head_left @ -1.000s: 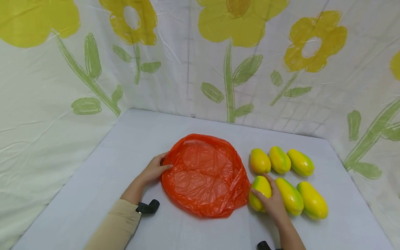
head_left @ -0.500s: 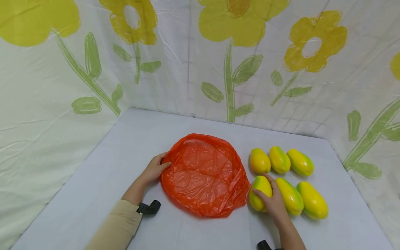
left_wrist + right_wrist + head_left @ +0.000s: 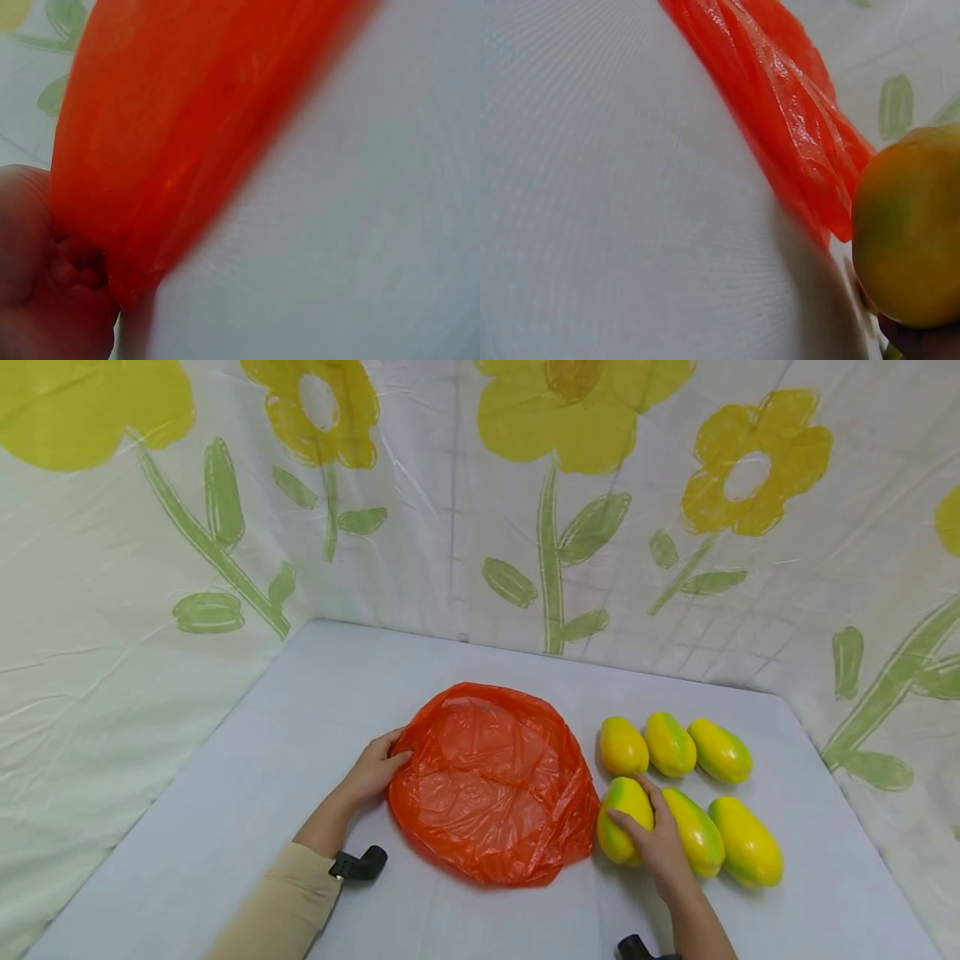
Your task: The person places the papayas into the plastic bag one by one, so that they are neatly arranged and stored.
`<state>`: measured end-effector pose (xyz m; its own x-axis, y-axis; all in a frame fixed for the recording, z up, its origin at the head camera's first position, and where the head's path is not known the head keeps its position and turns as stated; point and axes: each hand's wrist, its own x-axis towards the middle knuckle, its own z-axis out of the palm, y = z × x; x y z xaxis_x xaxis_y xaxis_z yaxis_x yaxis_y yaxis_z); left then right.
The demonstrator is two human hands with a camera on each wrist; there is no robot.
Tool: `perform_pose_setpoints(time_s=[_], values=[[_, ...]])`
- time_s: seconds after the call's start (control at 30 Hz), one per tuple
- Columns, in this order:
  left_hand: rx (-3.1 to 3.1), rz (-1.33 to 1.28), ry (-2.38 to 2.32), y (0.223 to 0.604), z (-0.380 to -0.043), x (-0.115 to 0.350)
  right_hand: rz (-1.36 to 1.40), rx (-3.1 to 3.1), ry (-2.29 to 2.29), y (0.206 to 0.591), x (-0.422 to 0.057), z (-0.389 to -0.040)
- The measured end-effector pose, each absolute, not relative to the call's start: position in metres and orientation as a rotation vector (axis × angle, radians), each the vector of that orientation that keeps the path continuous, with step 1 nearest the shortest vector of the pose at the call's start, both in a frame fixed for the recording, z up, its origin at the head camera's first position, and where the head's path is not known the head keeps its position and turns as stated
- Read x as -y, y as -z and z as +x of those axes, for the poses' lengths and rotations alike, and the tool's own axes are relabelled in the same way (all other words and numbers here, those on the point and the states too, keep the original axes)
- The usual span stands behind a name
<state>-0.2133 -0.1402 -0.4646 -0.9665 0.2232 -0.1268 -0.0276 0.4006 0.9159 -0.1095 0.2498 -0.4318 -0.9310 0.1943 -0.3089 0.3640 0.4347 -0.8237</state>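
A red plastic bag [image 3: 487,777], its mouth spread wide, lies on the table in the head view. My left hand [image 3: 377,768] pinches its left rim between thumb and fingers; the left wrist view shows the bag's film [image 3: 172,127] gathered at the fingers. At the bag's right edge, my right hand [image 3: 654,831] grips a yellow-green papaya [image 3: 624,818], thumb on its front and fingers round its far side. In the right wrist view this papaya [image 3: 911,225] appears close beside the red bag [image 3: 795,112]. Whether it touches the table is hard to tell.
Two more papayas, a middle one [image 3: 696,832] and an outer one [image 3: 746,842], lie right of my right hand. Behind is a row of three papayas [image 3: 671,745]. A white table [image 3: 360,677] meets a flower-printed curtain [image 3: 420,585] at the back.
The papaya in my right hand has shifted very slightly upward in the head view. My left hand stays on the bag's rim, and the bag looks almost unchanged.
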Motion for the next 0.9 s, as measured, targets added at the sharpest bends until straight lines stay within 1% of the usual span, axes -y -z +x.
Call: perform_pose_setpoints(time_s=[0.13,0.9], values=[[-2.434,0.139,-1.599,0.466,-0.212,0.139,0.475,-2.511,1.537,0.429,-0.250,-0.109],[-2.448,0.182,-1.580,0.466,-0.212,0.140,0.443,-2.512,1.637,0.413,-0.243,-0.112]])
